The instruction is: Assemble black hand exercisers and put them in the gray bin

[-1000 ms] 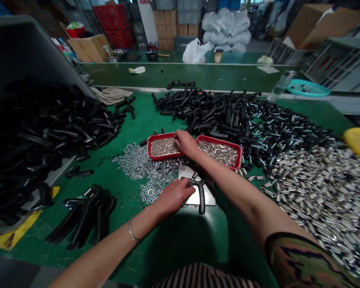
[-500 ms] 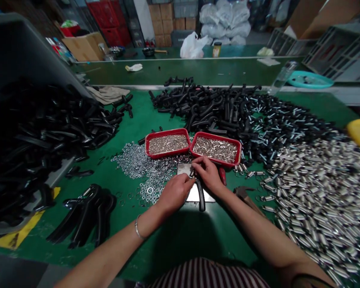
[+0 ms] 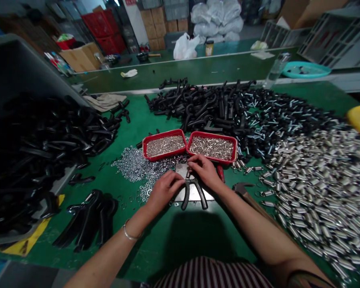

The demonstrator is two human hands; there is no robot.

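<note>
A hand grip strengthener (image 3: 202, 197) with two black handles in a V lies over a metal plate (image 3: 210, 195), its coil spring at the top. My left hand (image 3: 165, 187) reaches in from the left, thumb and fingertips closed at the upper end of the left handle. My right hand (image 3: 206, 172) is bent over the spring end, with its fingers pinched there; the exact contact is partly hidden. Just beyond my hands stand two red trays, one of tiny metal parts (image 3: 165, 146) and one of small metal pins (image 3: 211, 147). Loose metal rings (image 3: 135, 166) lie to the left.
Coil springs (image 3: 318, 196) are heaped on the right. Black handles (image 3: 204, 104) pile up at the back, and more fill a tilted grey bin (image 3: 6, 52) on the left. A group of grip strengtheners (image 3: 88, 220) lies front left. A hammer (image 3: 243, 188) rests beside my right forearm.
My left hand has moved left and back from the middle, uncovering the left handle. My right hand stays near the spring end. The whole view has shifted slightly.
</note>
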